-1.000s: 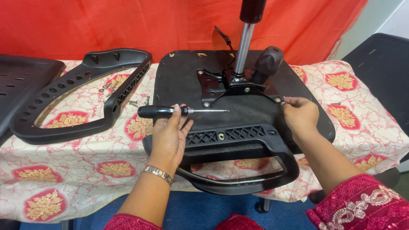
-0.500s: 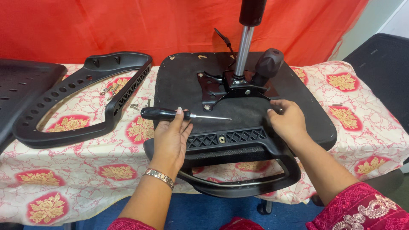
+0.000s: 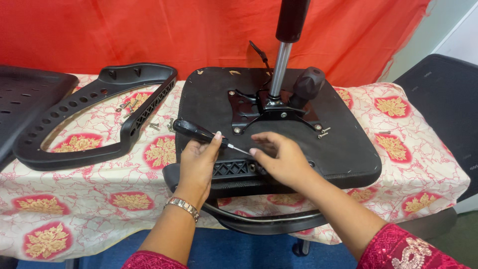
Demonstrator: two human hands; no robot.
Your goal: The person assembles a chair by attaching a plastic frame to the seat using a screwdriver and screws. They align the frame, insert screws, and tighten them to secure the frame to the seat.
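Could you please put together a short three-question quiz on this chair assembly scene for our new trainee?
1. True or false: the left hand holds a hammer.
2. Where does the loose armrest lie? A) left of the seat base B) on top of it C) on the floor
3. Fill in: the right hand rests on the armrest bracket, close to the tip of the ____.

Key: 1 false, it holds a screwdriver; 2 A; 3 screwdriver.

seat base (image 3: 343, 149): matt black plastic | column (image 3: 280, 65): shiny metal | tablecloth (image 3: 99, 199): printed cloth
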